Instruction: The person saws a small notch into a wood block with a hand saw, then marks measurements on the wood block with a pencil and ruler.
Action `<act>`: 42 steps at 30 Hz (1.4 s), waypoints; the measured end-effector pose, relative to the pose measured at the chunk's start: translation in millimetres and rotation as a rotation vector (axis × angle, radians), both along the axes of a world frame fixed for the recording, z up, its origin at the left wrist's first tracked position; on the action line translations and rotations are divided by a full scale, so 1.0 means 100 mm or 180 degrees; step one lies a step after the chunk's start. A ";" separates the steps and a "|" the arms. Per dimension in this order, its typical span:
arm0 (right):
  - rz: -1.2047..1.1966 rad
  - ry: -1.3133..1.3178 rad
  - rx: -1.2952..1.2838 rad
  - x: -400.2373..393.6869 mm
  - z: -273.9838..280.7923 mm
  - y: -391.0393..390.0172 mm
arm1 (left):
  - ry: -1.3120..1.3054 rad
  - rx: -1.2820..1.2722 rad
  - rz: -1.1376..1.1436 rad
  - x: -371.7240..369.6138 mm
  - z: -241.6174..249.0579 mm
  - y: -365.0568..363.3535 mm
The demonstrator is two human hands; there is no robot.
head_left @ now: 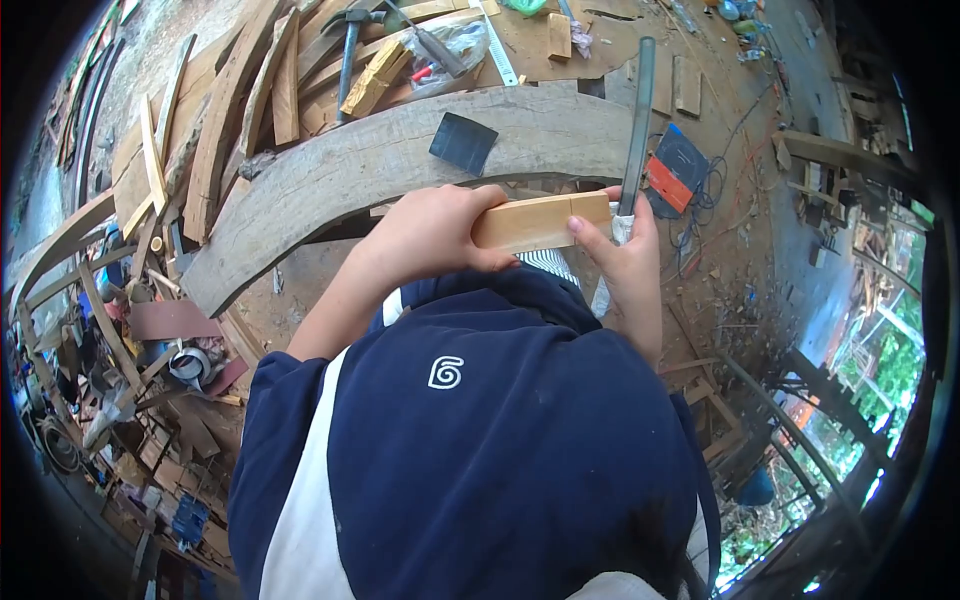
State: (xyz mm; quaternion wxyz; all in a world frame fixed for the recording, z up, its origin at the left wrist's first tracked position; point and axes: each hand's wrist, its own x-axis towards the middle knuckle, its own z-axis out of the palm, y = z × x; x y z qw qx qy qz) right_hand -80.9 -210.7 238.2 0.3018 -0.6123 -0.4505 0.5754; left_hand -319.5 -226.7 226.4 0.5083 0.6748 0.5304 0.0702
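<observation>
A small pale wooden block (535, 222) is held level in front of my body. My left hand (432, 232) is wrapped round its left end. At the right end, the thumb of my right hand (625, 255) presses on the block's face. A long grey metal tool (638, 130) with a whitish wrapped lower end stands up from my right hand, tilted slightly. Just beyond the block lies a curved grey plank (370, 150), with a dark square sheet (463, 143) on it.
Behind the plank are a hammer (350, 60), a rough yellow wood chunk (376, 78), a white ruler (497, 50) and long boards (225, 120). A black and red box (680, 165) with cables lies at the right. Scrap and rods fill the left side.
</observation>
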 end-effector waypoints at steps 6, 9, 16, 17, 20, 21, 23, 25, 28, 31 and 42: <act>-0.0482 -0.0170 0.0378 -0.05 -0.10 -0.01 | 0.0144 0.1460 0.0287 0.13 -0.23 -0.11; -0.0383 0.0100 0.0578 -0.01 -0.10 -0.01 | 0.0016 0.1537 0.0400 0.16 -0.28 -0.06; -0.0002 0.0482 0.0752 0.42 -0.27 0.02 | -0.0460 0.0147 0.0066 0.30 -0.37 0.25; -0.0005 0.0477 0.0768 0.49 -0.30 0.03 | -0.0736 0.0112 0.0158 0.36 -0.42 0.29; -0.0248 0.0424 0.0842 0.71 -0.41 0.10 | -0.1035 0.0195 0.0091 0.56 -0.54 0.46; -0.0400 0.0472 0.0605 0.82 -0.47 0.13 | -0.1040 0.0205 0.0069 0.66 -0.62 0.52; -0.0600 0.0521 0.0376 1.03 -0.61 0.19 | -0.0708 0.0887 0.0002 0.90 -0.82 0.64; -0.1460 0.0100 0.0006 1.22 -0.78 0.25 | -0.0448 0.0929 0.0031 1.15 -0.91 0.81; -0.1659 0.0123 -0.0085 1.56 -0.93 0.24 | -0.0101 0.0994 0.0103 1.49 -1.21 1.10; -0.1715 -0.0158 -0.0064 1.76 -1.05 0.23 | 0.0278 0.1258 0.0138 1.80 -1.53 1.37; -0.0354 -0.1788 0.0414 2.18 -1.94 0.24 | 0.1237 0.1842 -0.0006 2.15 -2.34 1.68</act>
